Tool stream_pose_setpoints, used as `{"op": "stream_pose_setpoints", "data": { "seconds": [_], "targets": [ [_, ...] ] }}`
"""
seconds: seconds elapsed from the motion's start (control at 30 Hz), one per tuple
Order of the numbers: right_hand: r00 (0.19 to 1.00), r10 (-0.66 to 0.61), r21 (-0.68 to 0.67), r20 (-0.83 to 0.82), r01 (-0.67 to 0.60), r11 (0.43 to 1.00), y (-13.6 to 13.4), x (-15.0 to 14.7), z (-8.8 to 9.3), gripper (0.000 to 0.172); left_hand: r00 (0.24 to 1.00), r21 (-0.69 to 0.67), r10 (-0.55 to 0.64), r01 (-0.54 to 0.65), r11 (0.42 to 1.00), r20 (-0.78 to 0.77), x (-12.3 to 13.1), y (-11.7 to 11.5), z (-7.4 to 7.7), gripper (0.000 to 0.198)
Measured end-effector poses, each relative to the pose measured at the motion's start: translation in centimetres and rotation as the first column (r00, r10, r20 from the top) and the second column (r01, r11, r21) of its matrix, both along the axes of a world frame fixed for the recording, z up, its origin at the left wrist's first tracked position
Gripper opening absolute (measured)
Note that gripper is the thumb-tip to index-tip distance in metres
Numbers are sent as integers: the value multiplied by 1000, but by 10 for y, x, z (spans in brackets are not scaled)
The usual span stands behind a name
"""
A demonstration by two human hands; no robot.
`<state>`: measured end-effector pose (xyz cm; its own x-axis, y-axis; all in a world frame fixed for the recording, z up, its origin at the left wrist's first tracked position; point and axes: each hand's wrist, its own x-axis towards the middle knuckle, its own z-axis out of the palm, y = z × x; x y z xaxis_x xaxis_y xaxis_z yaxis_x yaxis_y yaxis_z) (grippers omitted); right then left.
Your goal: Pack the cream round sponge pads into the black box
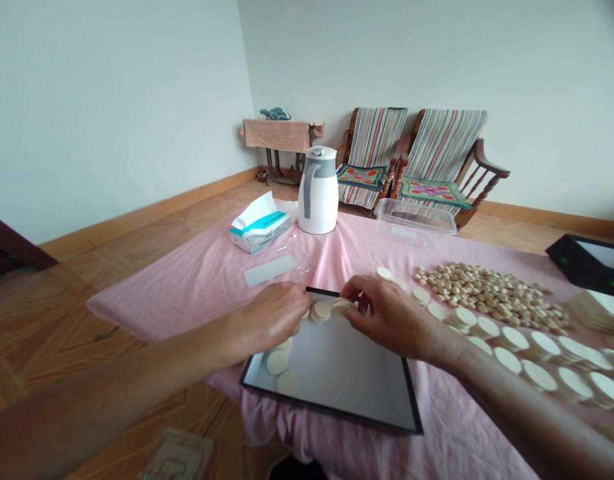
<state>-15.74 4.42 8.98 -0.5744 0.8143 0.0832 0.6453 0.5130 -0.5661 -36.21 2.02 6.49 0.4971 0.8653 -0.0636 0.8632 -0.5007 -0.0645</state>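
Observation:
A shallow black-edged box with a pale inside lies in front of me on the pink cloth. Round pale wooden discs lie along its left side, and a small stack of discs is by its far wall. My right hand reaches over the far right corner, thumb and fingers closed on a few wooden discs. My left hand is closed at the far left corner, beside the small stack. Its fingertips are mostly hidden, so what it holds cannot be made out.
Rows of stacked discs and a heap of small wooden beads lie to the right. Farther back stand a white jug, a tissue pack and a clear plastic tub. A black box is at far right.

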Motion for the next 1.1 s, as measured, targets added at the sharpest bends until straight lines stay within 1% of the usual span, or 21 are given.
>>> {"op": "stream_pose_setpoints", "data": {
  "seconds": [0.17, 0.33, 0.47, 0.57, 0.83, 1.1],
  "targets": [
    [1000, 0, 0, 11, 0, 1000, 0, 0, 0, 12, 999, 20, -27, 28, 999, -37, 2, -4, 6, 13],
    [1000, 25, -16, 18, -25, 1000, -1, -5, -4, 12, 997, 28, -20, 22, 999, -77, 6, -8, 1, 19],
    [999, 51, -8, 17, -51, 999, -2, -9, -7, 12, 999, 69, -28, 31, 997, -47, 5, -10, -4, 19],
    [998, 53, -1, 23, -53, 999, -1, -13, -7, 11, 999, 64, -26, 28, 998, -21, 3, -10, -4, 19],
    [997, 76, 17, 20, -77, 997, -3, -25, 0, 12, 1000, 56, -24, 24, 998, -4, 3, -11, -11, 20],
    [998, 57, 37, 7, -57, 998, -4, -18, 0, 10, 999, 51, -36, 35, 998, 14, 4, -9, -12, 19]
  ]
}}
